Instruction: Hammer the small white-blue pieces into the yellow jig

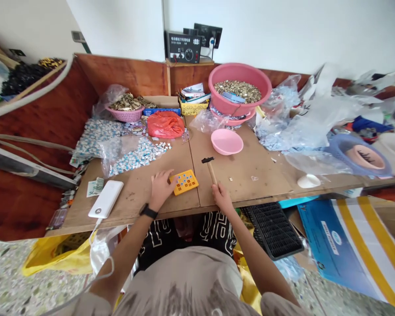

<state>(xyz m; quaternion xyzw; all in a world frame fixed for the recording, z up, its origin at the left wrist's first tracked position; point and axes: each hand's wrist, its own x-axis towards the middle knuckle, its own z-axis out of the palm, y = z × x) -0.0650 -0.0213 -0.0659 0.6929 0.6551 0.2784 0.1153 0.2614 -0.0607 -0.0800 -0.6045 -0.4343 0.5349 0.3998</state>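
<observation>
My left hand (pixel 162 188) rests on the table with its fingers apart, and its thumb side touches the left end of a small yellow tray (pixel 190 188). Rows of small square recesses mark the tray, several of them with blue-and-white pieces in them. My right hand (pixel 222 195) is closed around the wooden handle of a hammer (pixel 211 168). The dark hammer head points away from me, to the right of the tray. Behind my left hand lies a loose pile of small blue-and-white pieces (pixel 140 154), partly under clear plastic.
A pink bowl (pixel 227 142) stands beyond the hammer. Behind it, a large pink basin (pixel 266 85) holds many brassy parts. A red plastic bag (pixel 164 125) and a pink basket (pixel 127 116) sit at the back left. A white power bank (pixel 107 198) with a cable lies at left.
</observation>
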